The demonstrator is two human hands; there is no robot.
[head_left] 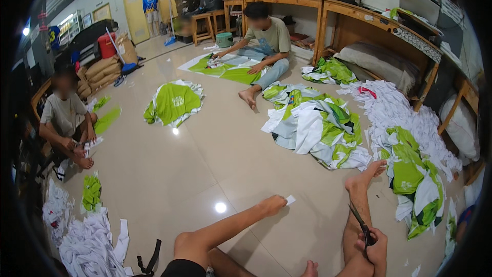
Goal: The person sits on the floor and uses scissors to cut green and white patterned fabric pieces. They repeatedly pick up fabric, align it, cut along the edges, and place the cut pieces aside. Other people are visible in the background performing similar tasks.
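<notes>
My left hand (272,205) is stretched out over the tiled floor in front of me, its fingers pinched on a small white scrap (291,199), seemingly cloth. Dark-handled scissors (363,222) are in my right hand (378,249), beside my bent right leg. Their blades point up and away from me, clear of any cloth. Beyond my right foot (365,174) spreads a heap of green and white printed fabric pieces (318,126). Another green and white pile (407,172) lies to the right of that foot.
White fabric offcuts form heaps at right (392,108) and lower left (89,243). A green bundle (177,100) rests mid-floor. One person (269,36) sits ahead handling green cloth; another person (64,113) sits at left. Wooden tables (323,4) line the back right.
</notes>
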